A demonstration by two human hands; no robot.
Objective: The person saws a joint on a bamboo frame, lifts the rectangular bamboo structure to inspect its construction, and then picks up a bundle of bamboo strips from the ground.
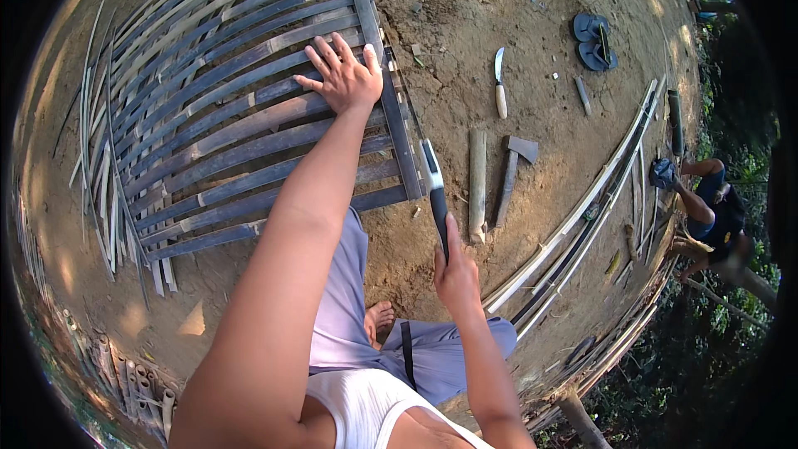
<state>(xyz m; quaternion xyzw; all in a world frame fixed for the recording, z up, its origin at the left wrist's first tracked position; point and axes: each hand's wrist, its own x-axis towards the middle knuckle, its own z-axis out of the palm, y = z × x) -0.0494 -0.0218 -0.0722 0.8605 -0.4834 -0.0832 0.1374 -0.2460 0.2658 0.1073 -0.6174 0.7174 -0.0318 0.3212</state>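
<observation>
L hand point(342, 75) spread wide atop slatted panel point(258, 126), R hand point(457, 278) gripping blk-handled tool point(440, 206) nr panel's R edge.

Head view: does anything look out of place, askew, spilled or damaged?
Nothing looks clearly broken or spilled; the slatted panel under the left hand shows no clear break. Mildly odd: the curved knife and the axe lie loose on the dirt right of the panel, blades uncovered, rather than put away.
</observation>
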